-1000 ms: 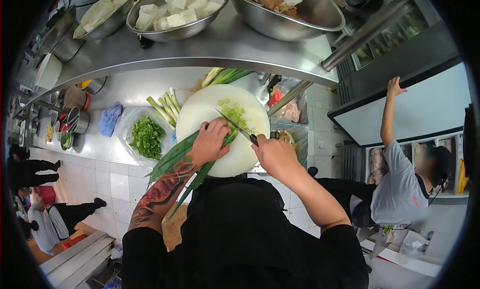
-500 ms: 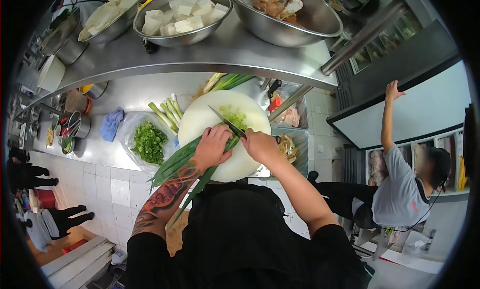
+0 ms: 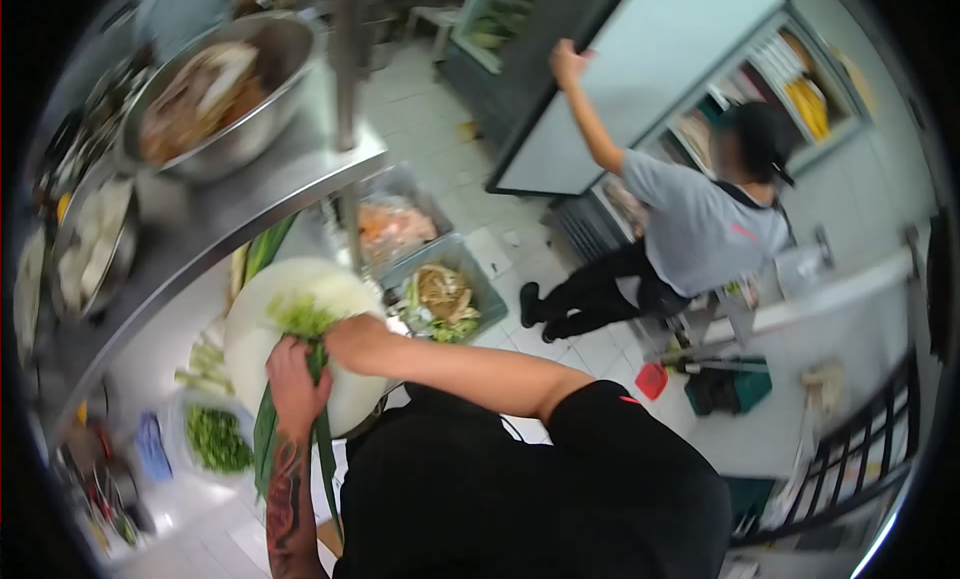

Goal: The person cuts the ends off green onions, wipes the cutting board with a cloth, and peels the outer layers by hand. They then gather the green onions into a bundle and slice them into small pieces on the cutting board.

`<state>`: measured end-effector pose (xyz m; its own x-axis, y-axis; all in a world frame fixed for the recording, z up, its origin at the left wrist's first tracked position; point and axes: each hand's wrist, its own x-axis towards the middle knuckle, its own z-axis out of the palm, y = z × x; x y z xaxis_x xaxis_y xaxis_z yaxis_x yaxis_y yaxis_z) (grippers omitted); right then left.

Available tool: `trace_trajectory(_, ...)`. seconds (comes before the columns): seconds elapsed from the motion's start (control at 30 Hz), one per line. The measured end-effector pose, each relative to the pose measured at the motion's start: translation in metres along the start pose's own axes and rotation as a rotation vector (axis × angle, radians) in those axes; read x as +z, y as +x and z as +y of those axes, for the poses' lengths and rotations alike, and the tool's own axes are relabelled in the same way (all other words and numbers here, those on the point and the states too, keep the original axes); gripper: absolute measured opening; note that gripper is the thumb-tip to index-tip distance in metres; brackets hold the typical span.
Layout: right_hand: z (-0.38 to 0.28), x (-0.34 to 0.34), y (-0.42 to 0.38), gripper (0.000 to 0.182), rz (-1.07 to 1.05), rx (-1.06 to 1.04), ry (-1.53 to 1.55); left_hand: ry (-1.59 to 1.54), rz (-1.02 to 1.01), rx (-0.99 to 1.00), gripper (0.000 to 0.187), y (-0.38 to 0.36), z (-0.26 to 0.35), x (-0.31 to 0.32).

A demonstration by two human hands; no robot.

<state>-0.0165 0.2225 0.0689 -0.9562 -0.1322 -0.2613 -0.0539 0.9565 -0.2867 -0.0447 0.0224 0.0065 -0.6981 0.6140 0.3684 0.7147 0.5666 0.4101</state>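
My left hand [image 3: 297, 381] is closed over a bunch of green onions [image 3: 265, 444] on a round white cutting board [image 3: 252, 324]. The long green leaves trail past my wrist toward my body. Right beside it, my right hand [image 3: 355, 342] is closed in a fist-like grip. The knife seen in it earlier is almost wholly hidden and blurred now. Chopped green onion [image 3: 303, 314] lies on the board just beyond both hands. Left of the board, chopped greens [image 3: 217, 436] fill a clear plastic bag, and cut white stalks [image 3: 205, 367] lie close by.
A steel shelf [image 3: 225, 234] overhangs the counter, bearing bowls of meat [image 3: 205, 99] and tofu [image 3: 97, 249]. Grey bins [image 3: 480, 289] stand beyond the board. A blue cloth [image 3: 154, 446] lies at left. A co-worker [image 3: 700, 219] holds a fridge door [image 3: 640, 79] open.
My view has swung to the right, so the board and shelf now sit further left and the co-worker is nearer the middle. Both my hands stay at the green onions.
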Motion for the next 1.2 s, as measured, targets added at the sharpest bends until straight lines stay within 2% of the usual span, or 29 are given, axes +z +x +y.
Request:
trace_trajectory(0.03, 0.001, -0.004, 0.004, 0.024, 0.010, 0.030, 0.185, 0.032, -0.022, -0.005, 0.048, 0.004, 0.005, -0.003)
trace_trajectory(0.07, 0.004, -0.021, 0.003, 0.024, 0.035, 0.052, 0.191, 0.029, -0.025, 0.028, 0.048, 0.008, 0.008, -0.003)
trace_trajectory(0.13, 0.000, -0.057, 0.001, 0.020, -0.171, -0.095, -0.009, -0.001, -0.056, -0.012, 0.051, 0.010, 0.010, -0.010)
trace_trajectory(0.17, -0.010, -0.055, -0.010, 0.017, -0.037, -0.110, -0.062, 0.005, -0.055, -0.013, 0.050, 0.004, 0.008, -0.011)
trace_trajectory(0.27, -0.007, -0.040, -0.017, 0.016, -0.033, -0.079, 0.045, -0.001, -0.062, -0.028, 0.050, 0.004, 0.007, -0.009)
trace_trajectory(0.3, -0.004, -0.001, -0.001, 0.016, 0.068, -0.023, 0.070, 0.001, -0.061, -0.025, 0.050, 0.003, 0.007, -0.009)
trace_trajectory(0.33, -0.004, -0.012, -0.001, 0.016, 0.073, -0.023, 0.071, 0.006, -0.044, -0.001, 0.049, 0.003, 0.007, -0.009)
trace_trajectory(0.4, -0.006, -0.042, 0.002, 0.020, -0.134, -0.072, 0.057, 0.024, -0.028, 0.019, 0.048, 0.003, 0.007, -0.011)
trace_trajectory(0.5, -0.015, -0.078, -0.025, 0.022, -0.120, -0.125, 0.011, 0.022, -0.026, 0.004, 0.047, 0.005, 0.008, -0.010)
trace_trajectory(0.53, -0.010, -0.057, -0.015, 0.022, -0.126, -0.135, 0.014, 0.023, -0.024, 0.007, 0.047, 0.005, 0.008, -0.009)
trace_trajectory(0.6, -0.003, 0.006, 0.010, 0.024, -0.009, 0.039, 0.115, 0.020, -0.025, 0.024, 0.048, 0.001, 0.006, -0.008)
trace_trajectory(0.63, -0.002, 0.001, 0.011, 0.030, -0.048, 0.000, 0.037, 0.026, -0.020, 0.023, 0.049, 0.000, 0.001, -0.006)
trace_trajectory(0.67, 0.000, 0.013, 0.019, 0.028, -0.018, 0.022, 0.075, 0.027, -0.001, 0.035, 0.049, -0.001, -0.002, -0.005)
trace_trajectory(0.73, 0.006, 0.016, 0.019, 0.034, -0.017, -0.096, 0.046, -0.013, -0.013, -0.005, 0.049, 0.001, 0.002, -0.011)
trace_trajectory(0.77, 0.002, -0.003, 0.007, 0.044, -0.029, -0.041, 0.137, -0.001, -0.061, -0.003, 0.051, 0.003, 0.006, -0.020)
trace_trajectory(0.83, -0.003, -0.027, -0.014, 0.038, 0.021, -0.045, 0.119, 0.004, -0.145, -0.014, 0.055, 0.007, 0.011, -0.035)
trace_trajectory(0.87, -0.009, -0.031, -0.024, 0.034, 0.046, -0.041, 0.097, 0.031, -0.117, 0.036, 0.057, 0.005, 0.015, -0.042)
trace_trajectory(1.0, -0.010, -0.022, -0.026, 0.031, 0.045, -0.027, 0.093, 0.023, -0.087, 0.025, 0.054, -0.005, 0.011, -0.040)
trace_trajectory(1.1, -0.007, -0.037, -0.025, 0.030, 0.082, -0.123, 0.038, 0.001, -0.049, 0.027, 0.052, -0.005, 0.010, -0.037)
trace_trajectory(1.2, -0.015, -0.070, -0.051, 0.030, 0.069, -0.133, 0.060, -0.011, -0.035, 0.017, 0.052, -0.007, 0.009, -0.035)
